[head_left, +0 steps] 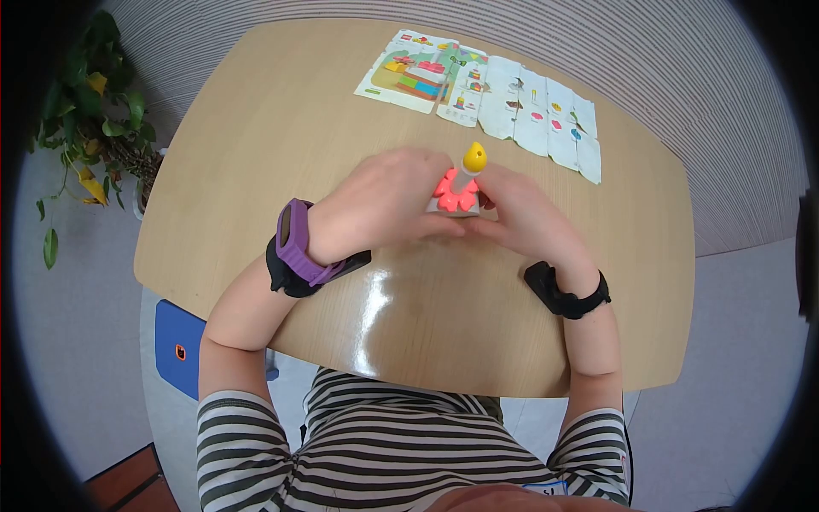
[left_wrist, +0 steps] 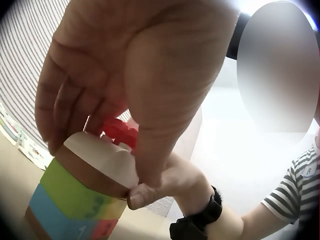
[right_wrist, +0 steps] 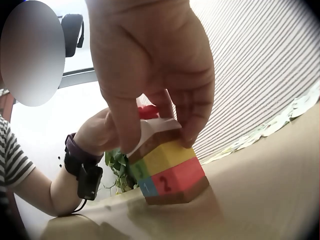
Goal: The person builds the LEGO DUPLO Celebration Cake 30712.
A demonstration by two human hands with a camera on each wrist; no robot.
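Observation:
A toy block cake stands on the table between both hands, in layers: a brown base [right_wrist: 175,197], a blue block [left_wrist: 49,207] and a red block [right_wrist: 177,177] with numbers, a green block [left_wrist: 67,190] and a yellow block [right_wrist: 170,154], then brown and a white top block [left_wrist: 97,155]. Over that sit a pink flower piece [head_left: 456,201] and a white candle with a yellow flame [head_left: 475,155]. My left hand [head_left: 388,192] grips the upper layers from the left, fingers behind, thumb in front. From the right, my right hand [head_left: 522,205] holds the same layers between thumb and fingers.
Creased picture instruction sheets [head_left: 409,75] lie along the far side of the wooden table [head_left: 256,171]. A striped wall [head_left: 597,51] rises behind it. On the left are a leafy plant [head_left: 107,111] and a blue seat [head_left: 175,346] beside the table edge.

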